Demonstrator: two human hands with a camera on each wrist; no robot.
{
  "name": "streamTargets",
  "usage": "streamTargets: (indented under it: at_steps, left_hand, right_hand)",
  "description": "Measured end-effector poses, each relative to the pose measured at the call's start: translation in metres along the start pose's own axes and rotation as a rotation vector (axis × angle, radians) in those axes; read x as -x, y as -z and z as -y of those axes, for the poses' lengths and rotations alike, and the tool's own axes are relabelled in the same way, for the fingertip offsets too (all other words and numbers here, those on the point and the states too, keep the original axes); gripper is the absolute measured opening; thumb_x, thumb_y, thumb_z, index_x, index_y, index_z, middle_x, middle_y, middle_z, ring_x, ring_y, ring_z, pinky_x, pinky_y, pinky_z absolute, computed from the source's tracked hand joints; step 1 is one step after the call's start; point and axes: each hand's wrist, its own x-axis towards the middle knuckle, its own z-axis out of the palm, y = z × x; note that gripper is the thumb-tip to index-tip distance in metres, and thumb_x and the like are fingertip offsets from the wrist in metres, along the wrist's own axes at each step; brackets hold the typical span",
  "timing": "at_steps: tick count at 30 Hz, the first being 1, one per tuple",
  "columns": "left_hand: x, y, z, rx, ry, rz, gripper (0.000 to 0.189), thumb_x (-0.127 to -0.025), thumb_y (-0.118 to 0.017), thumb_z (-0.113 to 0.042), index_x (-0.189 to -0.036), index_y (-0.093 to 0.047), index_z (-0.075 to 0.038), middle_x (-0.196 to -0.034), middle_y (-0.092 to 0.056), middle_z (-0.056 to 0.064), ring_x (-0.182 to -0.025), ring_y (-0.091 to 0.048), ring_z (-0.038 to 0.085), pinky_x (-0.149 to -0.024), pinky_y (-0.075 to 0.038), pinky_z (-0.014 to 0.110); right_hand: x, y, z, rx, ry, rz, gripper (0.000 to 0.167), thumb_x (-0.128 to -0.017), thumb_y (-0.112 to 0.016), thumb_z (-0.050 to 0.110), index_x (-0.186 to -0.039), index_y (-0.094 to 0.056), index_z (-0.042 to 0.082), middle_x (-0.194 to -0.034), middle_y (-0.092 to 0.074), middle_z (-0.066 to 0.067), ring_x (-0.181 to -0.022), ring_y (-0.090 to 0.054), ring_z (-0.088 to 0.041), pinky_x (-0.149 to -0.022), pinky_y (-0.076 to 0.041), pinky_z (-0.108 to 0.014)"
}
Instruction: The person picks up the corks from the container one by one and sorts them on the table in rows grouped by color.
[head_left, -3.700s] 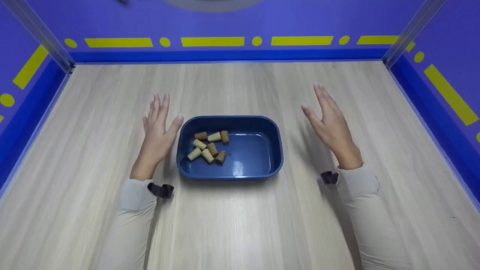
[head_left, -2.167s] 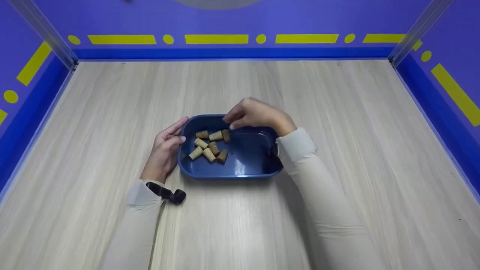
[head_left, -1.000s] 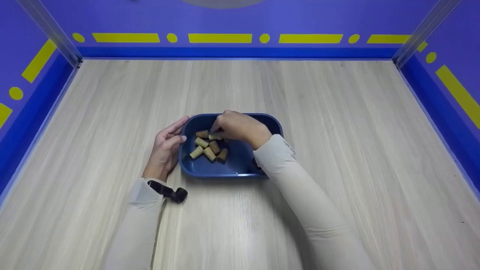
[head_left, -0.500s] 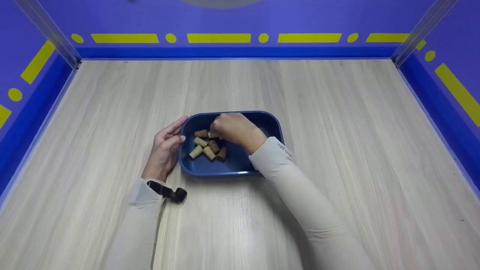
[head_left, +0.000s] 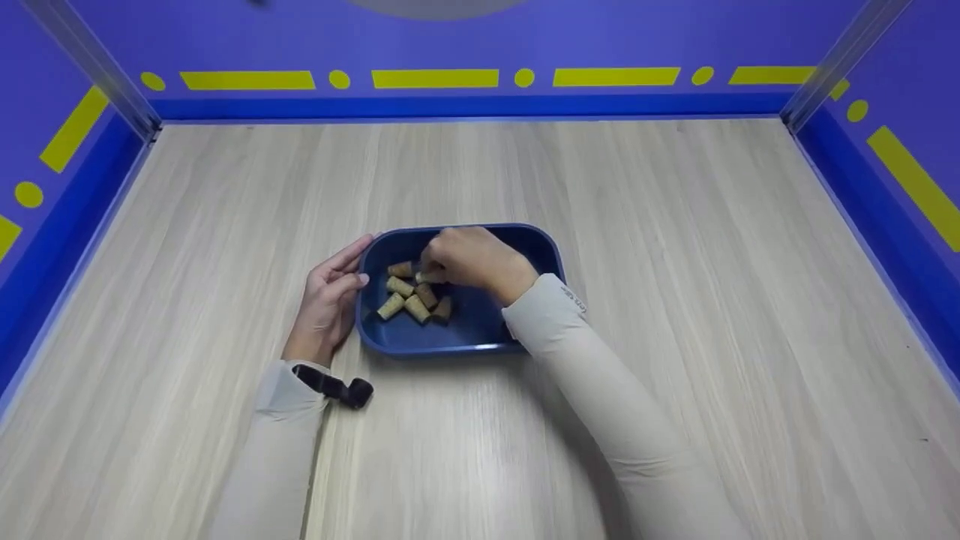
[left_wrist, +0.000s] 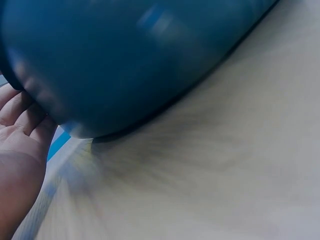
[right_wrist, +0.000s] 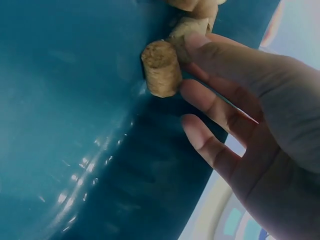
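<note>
A dark blue plastic tub [head_left: 480, 349] with rounded corners sits on the table, with several corks [head_left: 417, 308] in its left part. My left hand [head_left: 324, 304] holds the tub's left side, the thumb over the rim and the fingers against the outer wall. In the left wrist view those fingers [left_wrist: 22, 112] touch the wall; the thumb is hidden. My right hand [head_left: 480, 259] reaches inside, near the far wall. Its thumb and forefinger pinch a pale cork [right_wrist: 181, 36], plainest in the right wrist view. A brown cork [right_wrist: 162, 70] stands close beside it, near the other fingertips.
The wood-grain table [head_left: 637, 225] spreads around the tub. Purple-blue panels [head_left: 465, 45] with yellow markings enclose its back and sides. A black wrist camera [head_left: 358, 392] on the left cuff hangs just in front of the tub.
From both hands apart beside the tub, the left has come to its side and the right has reached in among the corks. Over the last half second the right hand shifts only slightly.
</note>
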Motion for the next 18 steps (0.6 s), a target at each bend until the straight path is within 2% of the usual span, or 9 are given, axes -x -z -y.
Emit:
streamTargets:
  at_steps: [4, 9, 12, 18]
  left_hand:
    - [0.0, -0.001, 0.0, 0.005, 0.003, -0.004, 0.06, -0.079, -0.041, 0.019, -0.139, -0.038, 0.015, -0.126, -0.064, 0.01, -0.117, -0.06, 0.016, -0.094, -0.05, 0.025]
    - [0.0, -0.001, -0.001, 0.007, 0.006, -0.017, 0.059, -0.079, -0.041, 0.019, -0.138, -0.039, 0.015, -0.124, -0.065, 0.009, -0.116, -0.061, 0.017, -0.092, -0.051, 0.025]
    - [0.0, 0.0, -0.001, 0.003, 0.008, -0.026, 0.059, -0.079, -0.041, 0.019, -0.138, -0.04, 0.014, -0.124, -0.065, 0.009, -0.115, -0.061, 0.016, -0.091, -0.052, 0.024]
    - [0.0, 0.002, -0.001, 0.004, 0.013, -0.015, 0.059, -0.08, -0.041, 0.019, -0.139, -0.04, 0.013, -0.124, -0.065, 0.008, -0.117, -0.06, 0.017, -0.092, -0.052, 0.026]
  right_hand:
    - [0.003, 0.005, -0.003, -0.08, -0.01, 0.047, 0.019, -0.09, -0.066, 0.024, -0.101, -0.076, 0.011, -0.099, -0.074, -0.001, -0.085, -0.066, -0.012, -0.08, -0.055, -0.029]
    - [0.006, 0.015, -0.006, -0.227, 0.007, 0.068, 0.021, -0.091, -0.064, 0.024, -0.104, -0.075, 0.01, -0.099, -0.073, -0.002, -0.084, -0.065, -0.011, -0.079, -0.054, -0.027]
    - [0.009, 0.022, -0.009, -0.292, 0.024, 0.059, 0.021, -0.092, -0.064, 0.022, -0.103, -0.075, 0.008, -0.098, -0.073, -0.003, -0.084, -0.066, -0.012, -0.079, -0.054, -0.027]
    - [0.022, 0.038, -0.017, -0.326, 0.011, -0.011, 0.021, -0.09, -0.066, 0.019, -0.103, -0.075, 0.005, -0.101, -0.07, -0.01, -0.093, -0.068, -0.02, -0.083, -0.055, -0.029]
